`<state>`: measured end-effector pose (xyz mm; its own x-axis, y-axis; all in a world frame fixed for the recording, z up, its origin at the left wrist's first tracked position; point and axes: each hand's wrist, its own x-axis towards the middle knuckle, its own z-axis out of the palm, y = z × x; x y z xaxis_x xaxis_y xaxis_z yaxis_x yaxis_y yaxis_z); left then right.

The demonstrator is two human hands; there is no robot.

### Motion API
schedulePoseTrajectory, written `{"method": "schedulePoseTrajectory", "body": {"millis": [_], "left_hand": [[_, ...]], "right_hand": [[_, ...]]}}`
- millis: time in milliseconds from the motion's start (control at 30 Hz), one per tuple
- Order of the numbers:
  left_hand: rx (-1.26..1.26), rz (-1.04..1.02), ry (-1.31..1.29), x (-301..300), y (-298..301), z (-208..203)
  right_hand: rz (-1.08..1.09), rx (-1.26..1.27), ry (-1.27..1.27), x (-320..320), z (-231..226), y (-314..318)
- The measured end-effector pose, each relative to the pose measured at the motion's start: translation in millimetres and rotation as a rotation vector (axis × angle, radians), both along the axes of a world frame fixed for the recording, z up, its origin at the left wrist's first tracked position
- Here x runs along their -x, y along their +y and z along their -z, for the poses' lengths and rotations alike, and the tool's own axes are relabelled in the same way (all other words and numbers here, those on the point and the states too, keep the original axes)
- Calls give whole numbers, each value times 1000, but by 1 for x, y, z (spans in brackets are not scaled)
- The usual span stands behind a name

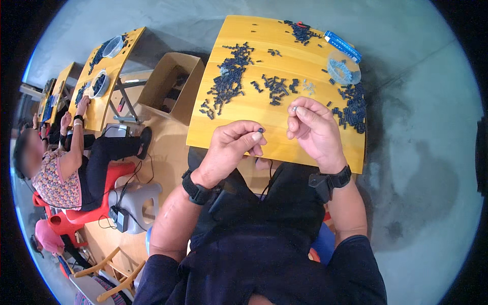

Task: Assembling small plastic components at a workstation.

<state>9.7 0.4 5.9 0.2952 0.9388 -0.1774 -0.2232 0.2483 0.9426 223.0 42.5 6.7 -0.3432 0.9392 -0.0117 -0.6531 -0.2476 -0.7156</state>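
Head view: the left hand (pixel 230 146) has fingers clamped on a small black part (pixel 260 130), the right hand (pixel 319 129) on a tiny silvery piece (pixel 294 109) — both near the bench (pixel 274 118)'s near edge, where a slack pinch could drop either.

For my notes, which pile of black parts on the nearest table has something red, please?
The far pile, left of the blue box; the other black piles there show no red.

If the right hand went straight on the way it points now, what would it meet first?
Probably the middle cluster of small black parts, beyond the fingertips of the right hand; its height is unclear, so it might pass over them.
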Motion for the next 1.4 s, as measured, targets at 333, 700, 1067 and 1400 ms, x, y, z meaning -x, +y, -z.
{"method": "schedulePoseTrajectory", "body": {"millis": [333,700,1067,1400], "left_hand": [[-49,32,-29,-7,-2,-20],[-76,67,-11,-4,-10,-25],[-107,39,11,1,-8,-19],[-105,125,72,7,-4,-17]], "right_hand": [[60,-242,-390,11,-25,-19],[16,-427,-693,18,-43,-34],[-7,-528,-852,25,-49,-35],[-54,-618,-946,27,-53,-28]]}}
